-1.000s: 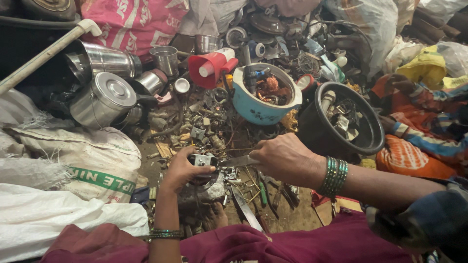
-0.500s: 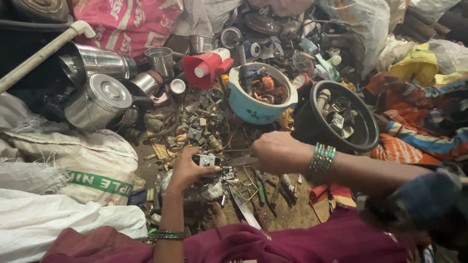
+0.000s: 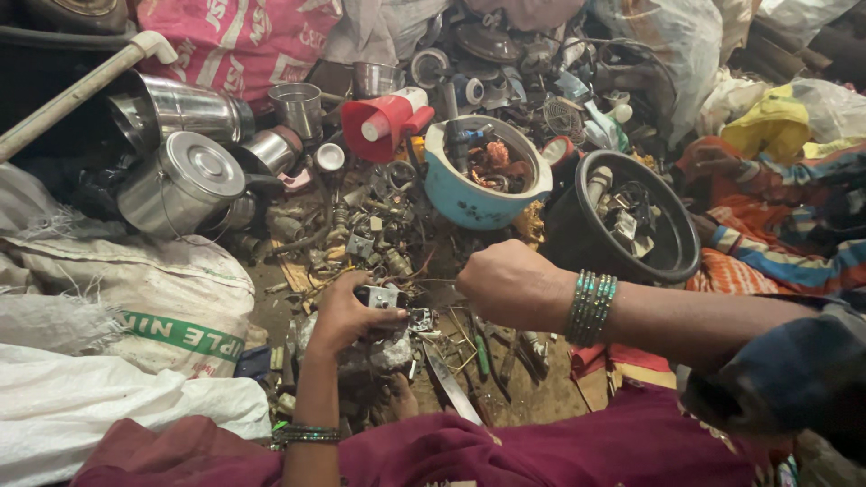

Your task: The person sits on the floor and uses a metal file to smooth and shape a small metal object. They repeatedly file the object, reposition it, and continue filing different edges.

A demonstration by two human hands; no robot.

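The left hand (image 3: 341,317) pinches a small grey metal block (image 3: 377,296) over the scrap pile; the right hand (image 3: 505,281) is fisted around a thin tool. Blue bowl (image 3: 469,203) and black tub (image 3: 568,239) crowd behind.

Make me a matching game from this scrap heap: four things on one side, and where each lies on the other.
1. light blue plastic bowl
2. black round tub
3. lidded steel can
4. small grey metal part

a. held in the left hand
b. left side, beside the white sacks
c. middle, holding mixed scrap
d. beyond the right hand's wrist

Pairs: 1-c, 2-d, 3-b, 4-a
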